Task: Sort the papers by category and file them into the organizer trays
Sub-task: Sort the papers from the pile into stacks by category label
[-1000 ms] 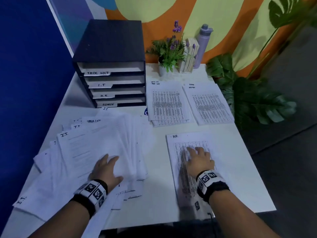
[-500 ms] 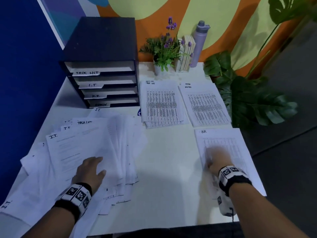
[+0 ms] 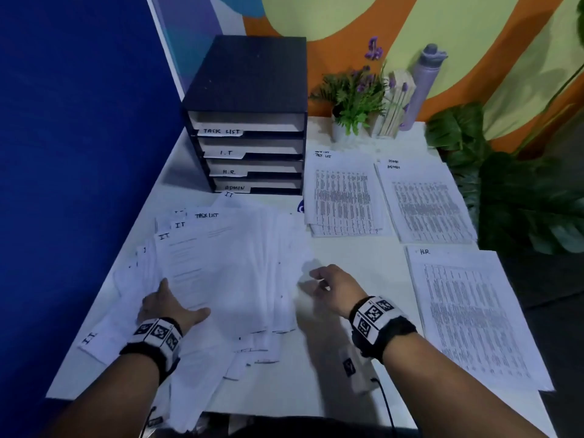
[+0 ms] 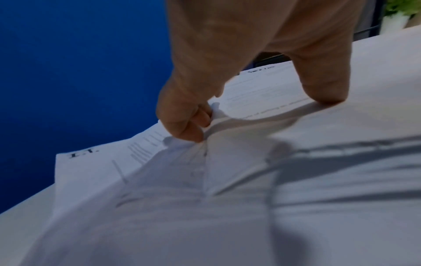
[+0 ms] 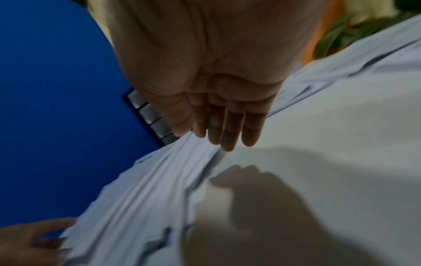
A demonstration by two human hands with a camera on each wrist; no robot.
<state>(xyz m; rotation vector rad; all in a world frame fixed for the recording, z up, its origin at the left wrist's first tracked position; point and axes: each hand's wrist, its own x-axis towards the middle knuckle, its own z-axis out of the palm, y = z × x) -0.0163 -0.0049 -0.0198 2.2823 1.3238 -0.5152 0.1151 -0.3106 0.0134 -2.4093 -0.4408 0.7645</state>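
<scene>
A loose fan of white printed papers (image 3: 221, 273) is spread over the left half of the white tabletop (image 3: 344, 358), its long axis running from the near edge toward the black four-tray paper organizer (image 3: 249, 121) at the back left. Headings reading "I.T" and "TASK LIST" are seen at the far ends of the sheets, so their tops point away from the person. Several sheets overhang the near edge of the table, and the blue wall (image 3: 79, 153) stands close along the fan's left side.

The left edge of the top sheets is pinched by the left hand (image 3: 167, 306), fingers curled under the paper and thumb pressed on top, as the left wrist view shows. The right hand (image 3: 336, 284) is held at the fan's right edge with its fingers nearly straight and relaxed, gripping nothing; whether the fingertips touch the paper cannot be told.

A bare strip of tabletop is left between the fan and three sorted piles on the right: a "TASK LIST" pile (image 3: 343, 194), an "ADMIN" pile (image 3: 423, 200) beside it, and an "H.R." pile (image 3: 471, 314) nearer, reaching the table's right edge.
</scene>
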